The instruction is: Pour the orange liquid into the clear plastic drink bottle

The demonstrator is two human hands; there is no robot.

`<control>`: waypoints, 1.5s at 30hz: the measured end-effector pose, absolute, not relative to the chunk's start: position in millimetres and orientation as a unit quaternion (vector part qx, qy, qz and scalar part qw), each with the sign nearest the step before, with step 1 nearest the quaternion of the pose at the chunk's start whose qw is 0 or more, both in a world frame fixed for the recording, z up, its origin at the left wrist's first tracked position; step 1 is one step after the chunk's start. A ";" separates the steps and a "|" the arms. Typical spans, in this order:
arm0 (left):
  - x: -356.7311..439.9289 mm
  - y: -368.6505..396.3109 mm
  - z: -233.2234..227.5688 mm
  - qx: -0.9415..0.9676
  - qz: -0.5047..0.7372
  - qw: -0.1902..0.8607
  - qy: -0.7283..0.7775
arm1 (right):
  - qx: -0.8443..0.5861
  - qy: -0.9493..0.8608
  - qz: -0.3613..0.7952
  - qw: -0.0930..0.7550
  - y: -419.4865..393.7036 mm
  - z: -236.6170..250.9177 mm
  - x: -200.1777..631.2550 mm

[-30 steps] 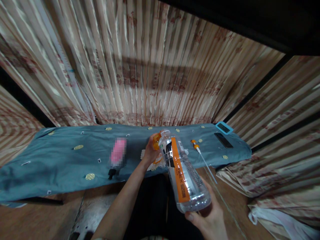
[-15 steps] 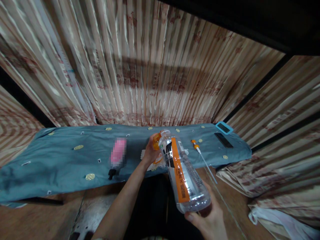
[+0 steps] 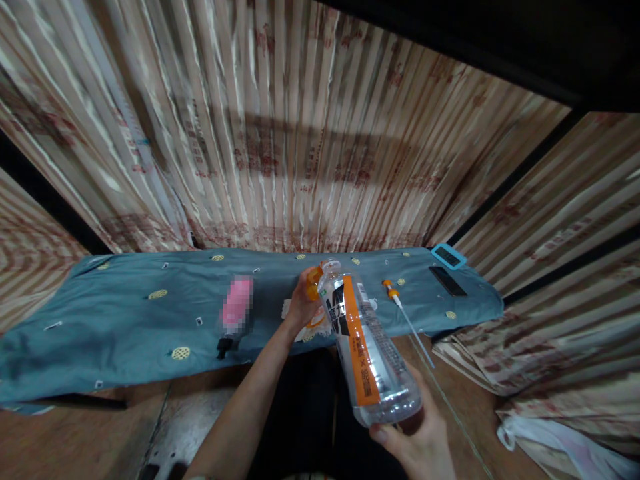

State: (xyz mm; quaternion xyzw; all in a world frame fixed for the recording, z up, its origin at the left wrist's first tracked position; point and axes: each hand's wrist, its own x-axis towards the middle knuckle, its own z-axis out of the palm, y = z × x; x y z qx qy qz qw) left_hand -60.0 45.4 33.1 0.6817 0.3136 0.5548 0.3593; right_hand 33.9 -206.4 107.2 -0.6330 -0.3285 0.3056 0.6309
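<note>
My right hand point(image 3: 417, 423) grips a clear plastic drink bottle point(image 3: 367, 347) with an orange, black and silver label round its lower end. The bottle is tilted, its uncapped mouth pointing away from me and to the left. My left hand point(image 3: 301, 300) is wrapped round an orange container point(image 3: 313, 283), most of it hidden by the fingers and the bottle. The bottle's mouth lies against or just over this container; I cannot tell which. An orange-and-white pump head point(image 3: 391, 291) with a long clear tube lies to the right. A crumpled white wrapper point(image 3: 295, 327) lies beneath my left hand.
A teal patterned cloth point(image 3: 125, 320) covers the long narrow table. A pink bottle point(image 3: 237, 303) with a black top, blurred, lies left of my hands. A dark phone point(image 3: 448, 281) and a blue-rimmed device point(image 3: 449, 256) lie at the right end. Pleated curtains point(image 3: 300, 133) hang behind.
</note>
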 end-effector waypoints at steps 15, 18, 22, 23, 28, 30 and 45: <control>-60.2 46.4 31.9 0.684 0.559 0.353 0.308 | -0.620 -0.322 0.300 0.649 -205.7 108.9 34.1; -60.5 46.5 32.0 0.684 0.559 0.360 0.301 | -0.622 -0.321 0.305 0.646 -205.5 109.9 34.1; -59.7 46.8 30.8 0.678 0.557 0.369 0.307 | -0.629 -0.313 0.315 0.638 -205.4 110.4 34.1; -59.5 46.8 30.6 0.676 0.557 0.370 0.310 | -0.626 -0.311 0.319 0.640 -205.4 110.3 34.0; -59.4 45.8 31.9 0.674 0.548 0.379 0.320 | -0.621 -0.313 0.310 0.648 -205.0 109.5 33.6; -59.6 45.4 33.0 0.675 0.546 0.378 0.321 | -0.621 -0.313 0.310 0.648 -205.2 109.3 33.8; -60.3 45.1 34.5 0.673 0.549 0.378 0.322 | -0.621 -0.320 0.326 0.637 -205.1 111.9 34.4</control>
